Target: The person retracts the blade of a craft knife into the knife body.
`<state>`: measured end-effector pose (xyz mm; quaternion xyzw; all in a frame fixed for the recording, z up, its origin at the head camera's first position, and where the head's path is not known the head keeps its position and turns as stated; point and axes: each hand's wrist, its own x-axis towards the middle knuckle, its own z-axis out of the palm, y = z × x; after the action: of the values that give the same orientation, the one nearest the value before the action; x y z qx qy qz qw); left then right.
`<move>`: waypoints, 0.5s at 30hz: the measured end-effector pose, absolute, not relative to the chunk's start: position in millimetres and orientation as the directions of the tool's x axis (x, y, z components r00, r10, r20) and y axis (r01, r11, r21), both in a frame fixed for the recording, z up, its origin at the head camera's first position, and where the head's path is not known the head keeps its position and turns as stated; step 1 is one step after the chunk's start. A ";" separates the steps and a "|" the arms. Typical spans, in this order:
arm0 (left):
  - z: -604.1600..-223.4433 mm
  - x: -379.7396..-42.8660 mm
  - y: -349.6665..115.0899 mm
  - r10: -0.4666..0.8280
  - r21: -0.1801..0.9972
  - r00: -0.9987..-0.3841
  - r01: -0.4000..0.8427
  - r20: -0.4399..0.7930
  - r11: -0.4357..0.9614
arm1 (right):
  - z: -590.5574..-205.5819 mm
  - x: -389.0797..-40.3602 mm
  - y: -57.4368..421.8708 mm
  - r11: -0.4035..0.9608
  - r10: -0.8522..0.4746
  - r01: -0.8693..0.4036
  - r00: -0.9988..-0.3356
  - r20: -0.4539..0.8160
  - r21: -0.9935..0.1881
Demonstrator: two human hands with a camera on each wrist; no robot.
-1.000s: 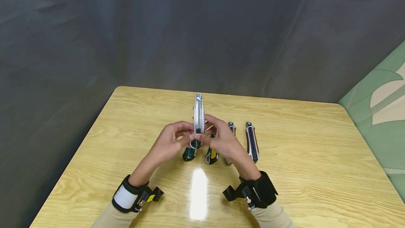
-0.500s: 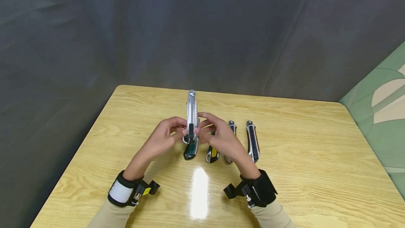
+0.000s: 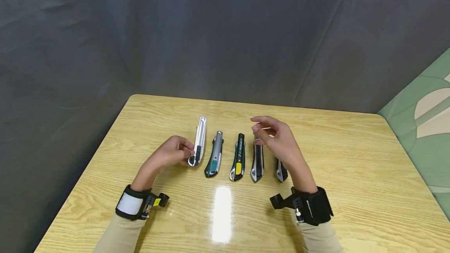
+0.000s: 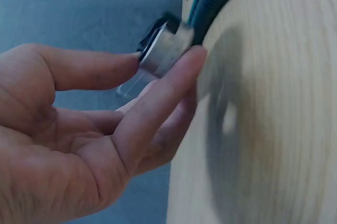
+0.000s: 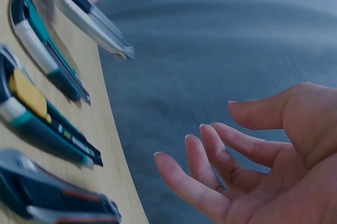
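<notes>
My left hand point(image 3: 172, 152) pinches a silver utility knife point(image 3: 200, 138) by its black-slider end, between thumb and fingers. In the left wrist view the knife's end point(image 4: 167, 50) sits between thumb and fingertips, just above the table. To its right lies a green-and-grey utility knife point(image 3: 215, 155), then a black-and-green one with a yellow slider point(image 3: 239, 159). My right hand point(image 3: 279, 138) is raised over the two rightmost knives, a grey-and-black one point(image 3: 258, 161) and another point(image 3: 281, 171) mostly hidden by that hand. Its fingers point(image 5: 195, 187) are relaxed and hold nothing.
The light wooden table point(image 3: 351, 167) bears the row of knives. A dark grey curtain point(image 3: 225, 38) hangs behind and to the left. Green patterned cloth point(image 3: 422, 128) borders the right side.
My left hand has carried the silver knife leftward and down, off the green-and-grey knife it overlapped. My right hand has let go of the silver knife and moved right.
</notes>
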<state>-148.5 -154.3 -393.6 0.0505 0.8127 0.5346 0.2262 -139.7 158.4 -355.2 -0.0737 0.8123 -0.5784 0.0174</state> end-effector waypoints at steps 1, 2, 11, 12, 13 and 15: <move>-395.4 -148.8 -155.4 0.327 0.889 -0.886 -0.173 -0.328 0.424 | -354.9 -140.0 160.8 0.326 -0.130 -0.092 -0.990 0.052 -0.941; -397.3 -149.3 -156.4 0.329 0.886 -0.881 -0.182 -0.339 0.426 | -354.8 -140.3 163.1 0.332 -0.121 -0.087 -0.991 0.049 -0.939; -403.7 -149.6 -159.9 0.327 0.871 -0.871 -0.197 -0.366 0.450 | -357.1 -140.9 185.3 0.369 -0.077 -0.075 -0.996 0.050 -0.926; -403.6 -149.3 -160.0 0.324 0.870 -0.872 -0.199 -0.367 0.451 | -357.5 -140.7 188.7 0.374 -0.069 -0.072 -0.996 0.050 -0.925; -403.5 -149.1 -160.0 0.320 0.868 -0.873 -0.199 -0.368 0.454 | -357.9 -140.4 192.3 0.377 -0.060 -0.067 -0.997 0.048 -0.924; -403.6 -148.7 -159.8 0.316 0.865 -0.874 -0.200 -0.369 0.460 | -358.4 -139.5 199.6 0.385 -0.039 -0.056 -0.998 0.044 -0.921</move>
<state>-148.7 -159.8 -403.6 0.0355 0.8174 0.5186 0.2483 -139.5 199.6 -358.4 -0.0285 0.8322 -0.5537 -0.0075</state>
